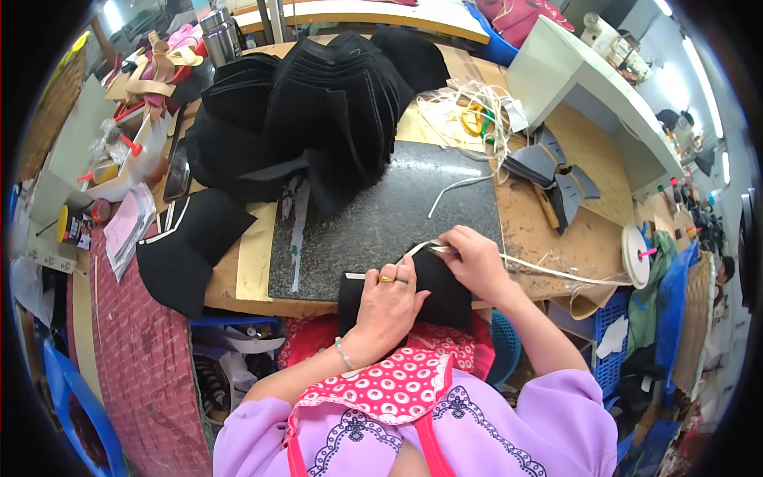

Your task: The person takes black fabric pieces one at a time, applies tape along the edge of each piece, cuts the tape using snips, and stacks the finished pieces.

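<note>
A black fabric piece [445,294] lies at the front edge of the dark stone slab [381,215]. My left hand [385,302], with rings on it, presses on the piece, its fingers bent over a white tape. Just to the right, my right hand [475,258] pinches the white tape [548,270] at the upper edge of the piece. From there the tape runs right to a white reel [636,254]. Another black piece [191,246] with white strips lies at the left.
Large stacks of black pieces [334,103] cover the back of the slab. Tangled white cord [469,107] lies with yellow-handled scissors [472,121] at the back right. Grey pieces [548,171] lie at the right. A steel flask [220,36] stands at the back left.
</note>
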The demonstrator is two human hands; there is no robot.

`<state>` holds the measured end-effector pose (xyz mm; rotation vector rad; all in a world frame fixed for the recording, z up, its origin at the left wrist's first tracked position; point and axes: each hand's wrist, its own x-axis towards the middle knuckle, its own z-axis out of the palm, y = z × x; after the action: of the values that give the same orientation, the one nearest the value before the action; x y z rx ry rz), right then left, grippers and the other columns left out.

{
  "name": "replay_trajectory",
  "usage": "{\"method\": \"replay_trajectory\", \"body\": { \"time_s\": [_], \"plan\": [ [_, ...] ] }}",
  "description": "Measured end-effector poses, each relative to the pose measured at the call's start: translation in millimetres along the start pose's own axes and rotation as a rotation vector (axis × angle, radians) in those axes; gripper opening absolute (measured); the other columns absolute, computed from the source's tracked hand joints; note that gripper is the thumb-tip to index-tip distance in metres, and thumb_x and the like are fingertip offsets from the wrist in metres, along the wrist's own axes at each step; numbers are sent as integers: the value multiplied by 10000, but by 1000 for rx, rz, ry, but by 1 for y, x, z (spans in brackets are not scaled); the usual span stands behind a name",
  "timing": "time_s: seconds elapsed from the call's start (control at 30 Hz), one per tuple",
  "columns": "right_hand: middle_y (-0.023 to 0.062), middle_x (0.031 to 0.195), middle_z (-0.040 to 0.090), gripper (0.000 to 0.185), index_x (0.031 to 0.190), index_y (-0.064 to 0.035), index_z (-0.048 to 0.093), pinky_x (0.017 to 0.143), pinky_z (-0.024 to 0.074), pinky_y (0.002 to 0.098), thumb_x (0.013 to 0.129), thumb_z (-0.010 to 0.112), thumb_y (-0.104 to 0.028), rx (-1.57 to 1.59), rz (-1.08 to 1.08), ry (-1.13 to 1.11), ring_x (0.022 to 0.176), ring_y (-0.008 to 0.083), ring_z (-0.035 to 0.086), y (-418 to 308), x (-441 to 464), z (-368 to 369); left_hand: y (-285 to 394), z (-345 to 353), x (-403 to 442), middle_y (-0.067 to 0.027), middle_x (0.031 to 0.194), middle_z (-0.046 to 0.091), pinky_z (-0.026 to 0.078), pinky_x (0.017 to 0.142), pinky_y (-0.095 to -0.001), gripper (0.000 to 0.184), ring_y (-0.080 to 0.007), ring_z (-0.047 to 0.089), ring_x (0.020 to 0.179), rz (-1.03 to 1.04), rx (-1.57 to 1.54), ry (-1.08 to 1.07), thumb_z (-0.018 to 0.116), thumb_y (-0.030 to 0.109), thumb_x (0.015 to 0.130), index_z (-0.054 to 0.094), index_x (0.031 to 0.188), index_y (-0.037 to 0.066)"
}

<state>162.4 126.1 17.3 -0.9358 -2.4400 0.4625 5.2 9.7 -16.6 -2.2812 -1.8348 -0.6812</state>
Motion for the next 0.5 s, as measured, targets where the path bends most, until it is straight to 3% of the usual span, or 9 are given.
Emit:
{"method": "replay_trajectory", "body": {
  "time_s": [0.17,0.2,0.27,0.3,0.33,0.4,0.5],
  "plan": [
    [143,792,605,89,813,-45,559,675,498,428,748,605,-7,-86,-22,87,783,339,618,17,8,18,-1,-2,-1,-89,917,527,372,764,-357,602,-225,472,874,-9,-1,-14,621,336,851,502,1241,-107],
    [175,797,594,69,852,-31,556,650,490,430,798,597,-17,-144,21,158,756,378,604,30,11,14,-1,-2,-1,-90,912,523,371,763,-355,599,-225,471,870,-8,-10,-11,615,340,855,505,1240,-105],
    [191,805,593,87,858,-11,536,655,476,417,896,561,-86,-212,248,251,741,356,604,71,15,-5,-1,-2,0,-90,908,521,370,761,-354,599,-224,470,866,-11,4,-8,611,345,857,507,1241,-102],
    [189,818,578,26,866,-13,522,691,465,444,843,533,-19,-193,429,308,796,361,597,81,19,-25,-1,-1,0,-90,905,520,369,760,-353,600,-223,469,862,-10,17,-6,608,351,858,509,1241,-100],
    [195,900,606,93,959,-7,544,734,474,423,874,531,-43,-258,436,383,878,341,616,91,15,-41,0,-1,-1,-90,905,520,369,760,-353,600,-223,469,862,-13,14,-5,608,351,858,509,1241,-100],
    [211,961,630,171,1052,-21,556,762,480,428,907,555,-111,-180,394,514,900,355,627,84,7,-53,0,-2,-1,-91,908,521,367,757,-354,605,-220,470,862,-14,11,-26,614,350,853,507,1241,-102],
    [233,1025,634,270,1086,-22,543,777,489,422,948,524,-254,-98,553,63,944,383,621,-9,-1,-50,1,-4,1,-87,917,536,366,755,-356,612,-218,476,872,-23,6,-52,627,345,845,505,1240,-106]
  ]
}}
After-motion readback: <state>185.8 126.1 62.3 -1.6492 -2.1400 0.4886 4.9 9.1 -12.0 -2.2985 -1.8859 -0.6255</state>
